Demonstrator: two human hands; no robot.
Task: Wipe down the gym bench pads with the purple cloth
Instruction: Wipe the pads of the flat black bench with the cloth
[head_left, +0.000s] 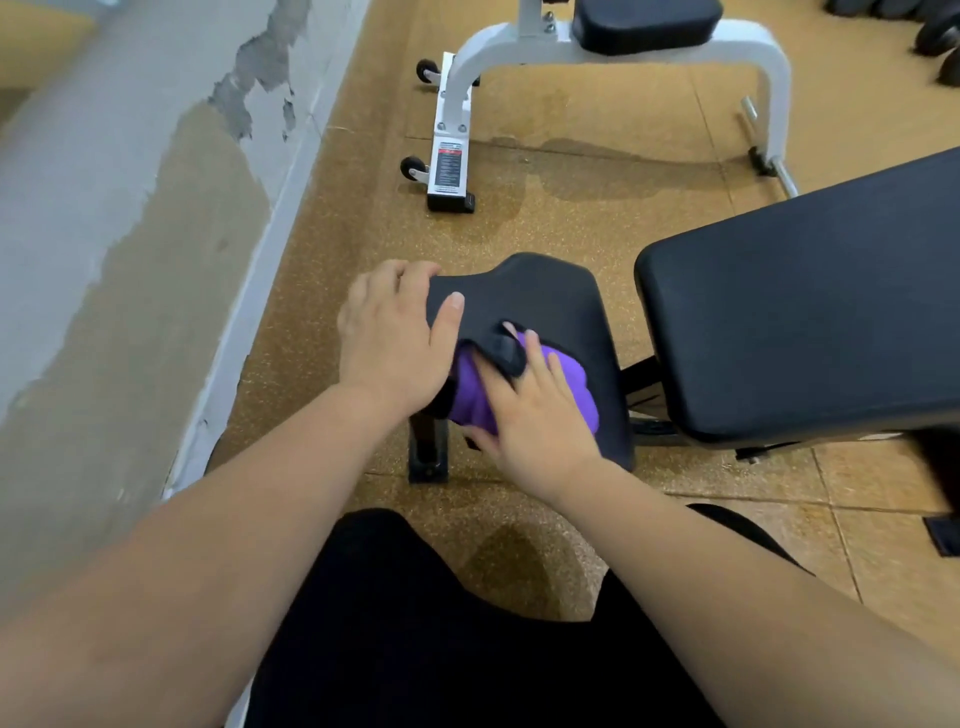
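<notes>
The black seat pad (550, 296) of a gym bench sits in the middle of the view, and the long black back pad (805, 312) rises to its right. My left hand (387, 343) grips the seat pad's left end, thumb on top and fingers curled over the edge. A bunched purple cloth (574, 384) lies on the near part of the seat pad. My right hand (535, 415) presses flat on the cloth, which shows past my fingers. A black flap or strap (506, 351) crosses my fingertips and hides part of them.
A second bench with a white frame (462, 78), small wheels and a black pad (644, 23) stands beyond on the brown speckled floor. Dark dumbbells (935, 36) lie at the top right. A peeling grey wall (104, 208) runs along the left. My black-clad legs fill the bottom.
</notes>
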